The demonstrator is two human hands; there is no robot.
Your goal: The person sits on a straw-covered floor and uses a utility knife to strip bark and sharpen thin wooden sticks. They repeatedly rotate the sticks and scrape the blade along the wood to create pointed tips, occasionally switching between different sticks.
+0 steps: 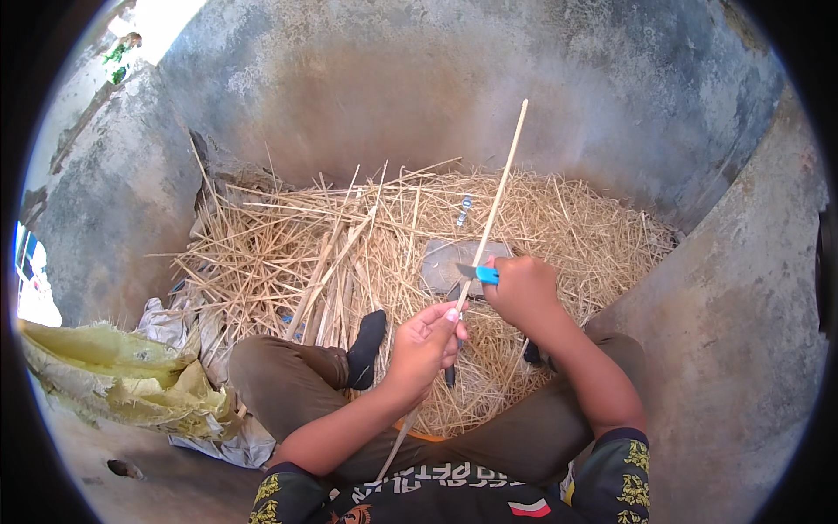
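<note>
A long, thin, pale wooden stick slants up and away in front of me. My left hand is closed around its lower part, and the tail end runs down toward my lap. In my right hand is a blue-handled knife, the fingers wrapped around most of the handle. Its short dark blade lies across the stick, just above my left fingers. Whether the edge is biting into the wood I cannot tell.
A grey stone slab lies on shavings beyond my hands. Past it is a small blue-and-white object. Many loose sticks pile up at left, near a torn yellow sack. Concrete walls surround me closely.
</note>
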